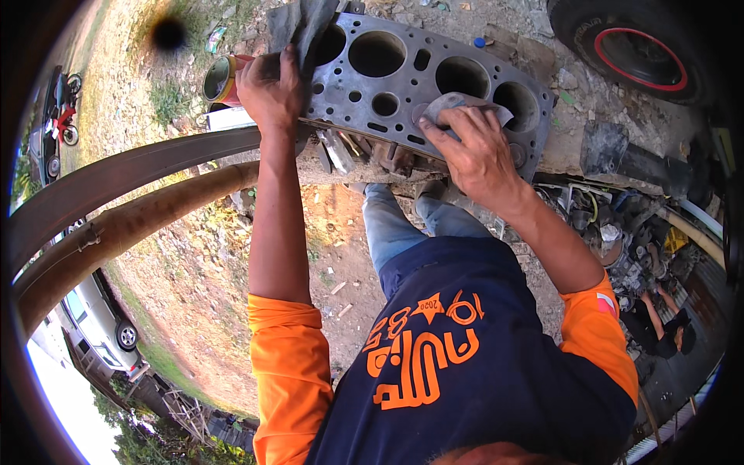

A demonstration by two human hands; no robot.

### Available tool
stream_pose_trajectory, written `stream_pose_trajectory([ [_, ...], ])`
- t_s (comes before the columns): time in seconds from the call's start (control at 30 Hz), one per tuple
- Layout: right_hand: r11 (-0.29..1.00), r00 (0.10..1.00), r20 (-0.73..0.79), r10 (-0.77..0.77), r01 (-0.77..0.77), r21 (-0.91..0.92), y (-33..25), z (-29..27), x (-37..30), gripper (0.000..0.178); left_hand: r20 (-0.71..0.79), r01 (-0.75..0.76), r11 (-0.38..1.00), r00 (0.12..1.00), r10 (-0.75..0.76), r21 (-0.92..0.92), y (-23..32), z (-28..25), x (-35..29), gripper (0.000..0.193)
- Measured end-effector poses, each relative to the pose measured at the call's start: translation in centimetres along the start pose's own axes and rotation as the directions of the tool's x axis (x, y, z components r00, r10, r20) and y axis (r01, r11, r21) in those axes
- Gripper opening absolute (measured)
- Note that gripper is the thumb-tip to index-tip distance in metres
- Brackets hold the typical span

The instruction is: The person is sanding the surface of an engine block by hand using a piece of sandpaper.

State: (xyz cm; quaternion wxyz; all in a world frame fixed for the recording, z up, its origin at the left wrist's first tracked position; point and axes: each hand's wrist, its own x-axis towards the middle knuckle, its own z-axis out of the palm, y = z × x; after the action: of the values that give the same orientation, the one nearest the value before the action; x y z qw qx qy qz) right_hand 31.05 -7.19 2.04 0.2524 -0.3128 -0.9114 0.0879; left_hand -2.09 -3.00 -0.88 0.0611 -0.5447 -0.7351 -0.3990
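A grey metal engine block (pixel 422 58), with large round bores and smaller holes in its flat top, lies before me. My right hand (pixel 477 147) presses a sheet of sandpaper (pixel 457 102) against that face, between two bores near the right end. The fingers are bent over the sheet. At the block's left end my left hand (pixel 271 89) is closed around a dark grey rag-like piece (pixel 306 27), which drapes over the corner. Its fingers are partly hidden. Just beside this hand a red and yellow can (pixel 225 80) lies tipped, its open mouth facing left.
A tyre with a red-edged rim (pixel 639 58) stands at far right. Two curved brown bars (pixel 132 167) cross on the left. Metal parts (pixel 337 151) sit under the block's near edge. Scrap (pixel 612 232) and another person (pixel 659 325) are at right. A car (pixel 101 322) stands lower left.
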Motion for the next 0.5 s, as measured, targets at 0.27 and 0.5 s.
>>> stream_pose_trajectory([
  [0.27,0.997,0.996,0.055,0.075,-0.073,-0.034,2.0,-0.3,1.9,0.029,0.001,-0.019,1.0,1.0,0.019,0.023,0.0,0.1,0.0,0.04],
  [0.5,0.994,0.995,0.002,0.101,-0.1,-0.04,3.5,0.3,4.5,0.026,-0.003,-0.007,1.0,1.0,0.007,0.018,-0.4,-0.1,0.0,0.044],
])
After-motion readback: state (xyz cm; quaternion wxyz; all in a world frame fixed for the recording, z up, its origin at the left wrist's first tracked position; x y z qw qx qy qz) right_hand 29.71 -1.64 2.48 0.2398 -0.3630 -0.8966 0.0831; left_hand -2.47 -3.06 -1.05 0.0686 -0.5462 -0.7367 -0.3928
